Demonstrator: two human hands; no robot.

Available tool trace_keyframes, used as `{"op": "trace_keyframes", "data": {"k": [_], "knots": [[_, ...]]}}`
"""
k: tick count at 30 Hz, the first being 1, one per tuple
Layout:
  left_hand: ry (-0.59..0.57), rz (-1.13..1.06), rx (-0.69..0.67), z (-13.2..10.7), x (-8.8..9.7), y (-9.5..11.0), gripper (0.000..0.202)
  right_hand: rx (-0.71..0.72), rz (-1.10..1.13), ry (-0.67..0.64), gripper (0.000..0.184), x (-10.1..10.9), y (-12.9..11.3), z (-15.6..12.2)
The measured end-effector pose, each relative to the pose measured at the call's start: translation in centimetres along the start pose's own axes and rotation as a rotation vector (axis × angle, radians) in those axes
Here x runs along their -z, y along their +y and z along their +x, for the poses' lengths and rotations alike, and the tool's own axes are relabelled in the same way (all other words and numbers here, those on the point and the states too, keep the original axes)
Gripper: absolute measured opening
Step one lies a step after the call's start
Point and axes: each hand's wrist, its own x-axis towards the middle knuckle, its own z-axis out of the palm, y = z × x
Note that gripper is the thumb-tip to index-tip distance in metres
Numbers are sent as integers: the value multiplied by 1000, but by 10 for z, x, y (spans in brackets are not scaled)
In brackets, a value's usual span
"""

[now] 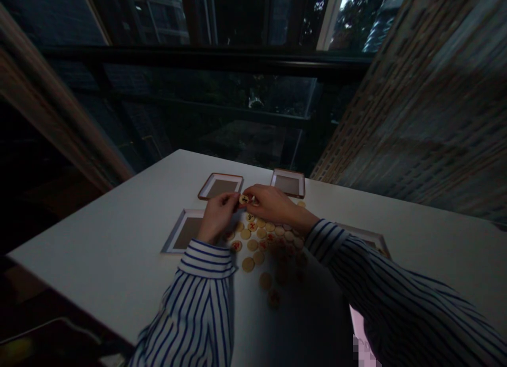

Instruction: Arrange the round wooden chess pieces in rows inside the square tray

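In the head view, the left hand [217,215] and right hand [273,202] pinch one round piece [244,199] between nearly closed fingertips, above the white table [134,214]. Its marked face points up toward the camera; the circular outline favours no long axis. Loose discs [248,264] lie just below.

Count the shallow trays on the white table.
4: a far left tray, a far right tray, a near left tray beside the left hand, and a near right tray partly hidden by the right sleeve. More may be covered.
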Motion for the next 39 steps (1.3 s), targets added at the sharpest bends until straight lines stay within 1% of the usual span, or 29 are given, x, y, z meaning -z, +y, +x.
{"op": "trace_keyframes", "data": {"k": [4, 6, 13, 18, 22, 24, 26, 29, 34, 36, 39], "knots": [[218, 150, -112, 5, 5, -4, 29, 9, -74, -56, 31, -7, -1, 3], [291, 214, -145, 6, 8, -5, 30, 2, -123, -103, 32, -11, -2, 6], [342, 373, -197, 4, 8, -8, 30, -17, -214, -245, 32, -23, -8, 17], [328, 416, -186, 3, 6, -5, 30, -15, -189, -267, 34, -24, -10, 19], [329, 460, -183, 1, 5, -2, 30, -9, -149, -259, 34, -23, -6, 18], [326, 478, -184, 0, 4, -1, 30, -4, -125, -240, 34, -21, -1, 16], [310, 490, -185, 0, 4, -1, 31, -18, -103, -223, 30, -17, 6, 13], [277, 514, -184, -2, 2, 1, 31, -68, -111, -231, 25, -6, 18, 5], [199, 545, -186, -7, -2, 4, 31, -149, -130, -237, 24, 13, 39, -11], [176, 563, -199, -8, -4, 4, 31, -146, -150, -257, 23, 16, 44, -16], [155, 585, -220, -9, -6, 4, 31, -126, -183, -284, 24, 14, 46, -19]]}}
